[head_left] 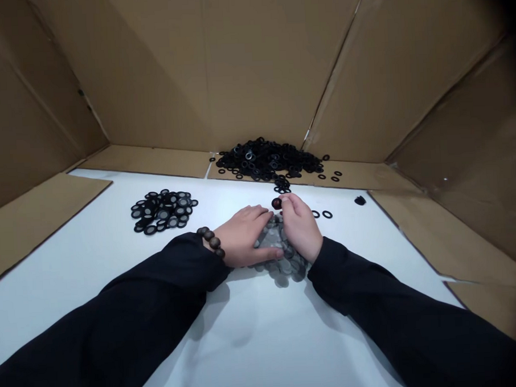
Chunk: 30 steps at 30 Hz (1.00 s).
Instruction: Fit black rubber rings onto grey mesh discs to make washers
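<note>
My left hand [247, 237] lies spread over a heap of small grey discs [282, 266], palm down, thumb pointing right. At the far side of that heap, my right hand [301, 223] is closed, its thumb and forefinger pinching a black rubber ring [276, 203]. The ring's edge sticks out left of the fingertips. Part of the grey heap is hidden under both hands. Just right of my right hand, a loose black ring [327, 214] lies flat on the white table [256, 342], with another partly showing beside it.
A large pile of black rings [269, 159] rests against the cardboard wall [252, 62] at the back. On the left is a group of black rings with grey discs in them [162, 212]. A small black lump [360, 200] lies at right. Cardboard strips [154, 158] border the table.
</note>
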### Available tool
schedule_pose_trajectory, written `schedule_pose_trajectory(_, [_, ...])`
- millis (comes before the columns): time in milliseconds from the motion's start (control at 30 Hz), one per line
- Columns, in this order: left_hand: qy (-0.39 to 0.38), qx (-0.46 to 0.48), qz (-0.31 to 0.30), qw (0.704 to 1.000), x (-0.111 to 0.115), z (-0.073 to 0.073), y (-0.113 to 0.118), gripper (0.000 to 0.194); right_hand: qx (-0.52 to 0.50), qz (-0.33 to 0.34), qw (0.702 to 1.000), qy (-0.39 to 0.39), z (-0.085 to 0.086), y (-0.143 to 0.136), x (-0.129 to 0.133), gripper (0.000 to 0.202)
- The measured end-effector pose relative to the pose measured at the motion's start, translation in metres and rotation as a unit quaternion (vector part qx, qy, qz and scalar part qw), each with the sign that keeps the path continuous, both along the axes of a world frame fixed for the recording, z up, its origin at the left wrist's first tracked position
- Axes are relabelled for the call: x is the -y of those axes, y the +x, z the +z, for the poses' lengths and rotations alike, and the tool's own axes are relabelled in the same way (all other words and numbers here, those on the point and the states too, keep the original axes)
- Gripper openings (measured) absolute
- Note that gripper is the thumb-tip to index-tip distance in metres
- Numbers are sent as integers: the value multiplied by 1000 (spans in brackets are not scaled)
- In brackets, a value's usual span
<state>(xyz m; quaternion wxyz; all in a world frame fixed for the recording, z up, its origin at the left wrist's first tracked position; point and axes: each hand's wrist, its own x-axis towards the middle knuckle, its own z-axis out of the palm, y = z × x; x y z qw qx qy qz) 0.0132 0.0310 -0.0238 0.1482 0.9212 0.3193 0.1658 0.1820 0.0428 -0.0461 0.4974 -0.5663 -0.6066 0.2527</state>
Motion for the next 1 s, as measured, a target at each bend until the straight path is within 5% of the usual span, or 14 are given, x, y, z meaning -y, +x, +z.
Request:
schedule_pose_trajectory(233, [-31, 154, 121, 980, 6, 15, 3, 18, 99, 55, 991, 70, 14, -8, 18, 22])
schedule_pose_trajectory(500, [-112, 288, 180, 934, 12, 5, 4, 14, 159, 78, 980, 85, 6, -6, 17, 21])
schedule_pose_trajectory(767, [-157, 306, 237, 909, 2, 5, 2, 15, 350, 191, 913, 82, 5, 19, 23, 30])
schedule_pose_trajectory(1000, [-181, 298, 232, 908, 0, 6, 7, 17, 254, 191, 946, 61, 8, 19, 23, 8])
